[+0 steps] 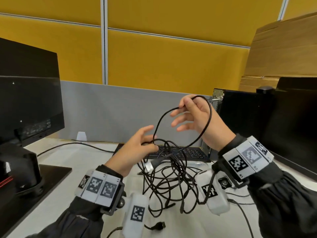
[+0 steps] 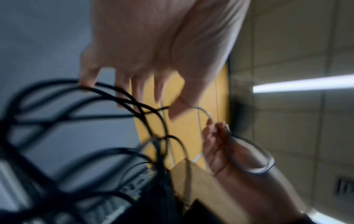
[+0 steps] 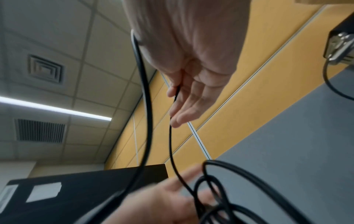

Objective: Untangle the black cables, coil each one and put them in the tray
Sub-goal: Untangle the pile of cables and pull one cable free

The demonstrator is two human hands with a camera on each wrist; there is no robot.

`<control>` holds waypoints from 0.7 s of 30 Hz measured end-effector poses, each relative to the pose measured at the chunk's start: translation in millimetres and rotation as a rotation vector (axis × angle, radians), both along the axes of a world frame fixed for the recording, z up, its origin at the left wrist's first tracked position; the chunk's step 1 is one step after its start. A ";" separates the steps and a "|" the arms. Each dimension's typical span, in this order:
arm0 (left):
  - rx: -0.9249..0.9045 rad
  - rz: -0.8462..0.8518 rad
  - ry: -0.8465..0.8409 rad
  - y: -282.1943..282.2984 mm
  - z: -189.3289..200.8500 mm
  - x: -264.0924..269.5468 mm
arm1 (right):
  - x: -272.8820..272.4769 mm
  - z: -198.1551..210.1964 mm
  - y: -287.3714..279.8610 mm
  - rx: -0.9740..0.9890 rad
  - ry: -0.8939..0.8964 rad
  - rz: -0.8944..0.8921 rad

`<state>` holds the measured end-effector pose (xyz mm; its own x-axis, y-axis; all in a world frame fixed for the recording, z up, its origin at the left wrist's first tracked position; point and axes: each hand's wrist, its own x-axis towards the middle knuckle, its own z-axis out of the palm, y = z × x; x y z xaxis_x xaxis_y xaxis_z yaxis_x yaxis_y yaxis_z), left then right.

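A tangle of black cables [image 1: 169, 179] hangs over the white desk [image 1: 72, 160], with a silver-tipped plug [image 1: 150, 165] dangling at its top. My left hand [image 1: 148, 142] grips the tangle's upper strands; the left wrist view is blurred, with my thumb on a strand [image 2: 107, 87]. Raised to the right, my right hand [image 1: 182, 105] pinches one cable loop [image 1: 160, 120] between thumb and forefinger, its other fingers straight. That loop runs round the back of my right hand and down into the tangle. In the right wrist view the pinched cable [image 3: 170, 136] drops toward my left hand [image 3: 159, 201].
A black keyboard [image 1: 193, 154] lies behind the tangle. A dark monitor [image 1: 29, 93] stands left, with a black device [image 1: 18, 169] before it. A computer tower [image 1: 240, 117] and cardboard box [image 1: 283, 48] stand right. Loose plugs [image 1: 160, 225] lie near the front.
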<state>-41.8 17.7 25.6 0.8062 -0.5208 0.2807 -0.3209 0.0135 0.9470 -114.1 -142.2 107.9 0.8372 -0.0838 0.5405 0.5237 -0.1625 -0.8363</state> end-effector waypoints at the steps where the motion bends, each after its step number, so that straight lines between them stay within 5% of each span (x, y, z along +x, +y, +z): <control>1: 0.091 -0.038 -0.043 -1.0 -5.0 2.3 | -0.7 0.5 -1.2 0.033 -0.016 0.011; 7: 0.320 -0.065 -0.138 10.6 -16.7 18.8 | -6.0 12.4 -27.7 0.313 -0.172 0.035; 13: 0.209 -0.052 -0.026 15.4 -14.2 19.3 | -14.2 8.7 -69.9 0.486 -0.341 -0.104; 21: -0.004 -0.077 0.266 24.9 9.5 11.1 | -15.6 -21.1 -98.9 0.499 -0.295 -0.250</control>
<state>-30.8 42.6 35.1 0.8098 -0.5829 0.0663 -0.0584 0.0323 0.9978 -129.7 -241.2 86.8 0.5813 -0.5591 0.5911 0.7407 0.0629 -0.6689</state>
